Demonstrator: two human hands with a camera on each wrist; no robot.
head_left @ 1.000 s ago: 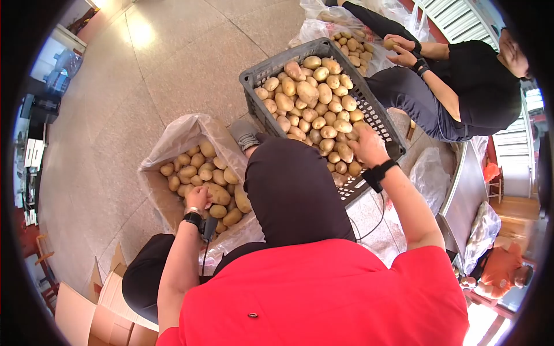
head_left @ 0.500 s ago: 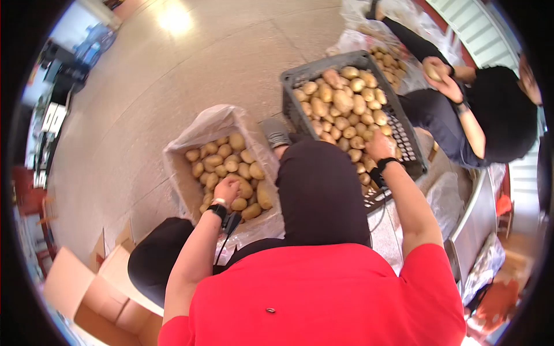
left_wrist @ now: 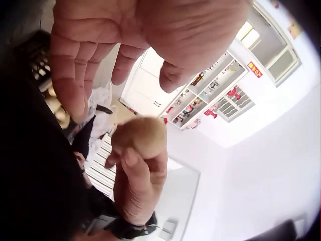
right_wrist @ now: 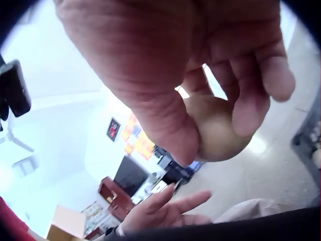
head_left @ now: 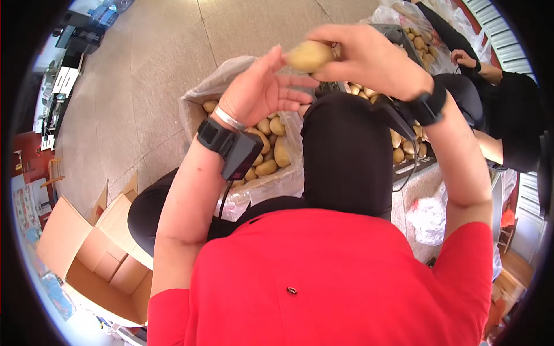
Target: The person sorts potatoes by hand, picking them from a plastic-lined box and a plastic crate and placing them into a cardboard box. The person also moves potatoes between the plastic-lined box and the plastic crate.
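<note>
At twelve o'clock from the red shirt (head_left: pixel 317 277), the right hand (head_left: pixel 372 62) is pinching a potato (head_left: pixel 310 56) between thumb and fingers, seemingly for steadiness; at eleven, the left hand (head_left: pixel 259 95) is hovering empty, fingers outstretched.

A pale, speckled tile floor (head_left: pixel 161 63), crossed by thin dark joint lines, carries containers of produce in a bright indoor room. At center, a cardboard box (head_left: pixel 189 124) lined with clear plastic stands upright, potatoes (head_left: pixel 281 151) inside. To its right in the head view sits a dark, slatted plastic crate (head_left: pixel 413 168), partly hidden, also bearing potatoes. Beyond the crate, more potatoes lie amid clear plastic film (head_left: pixel 389 14). A crumpled white plastic bag (head_left: pixel 427 220) rests nearer, at right; at lower left stands an open cardboard carton (head_left: pixel 66 230), flaps spread.
</note>
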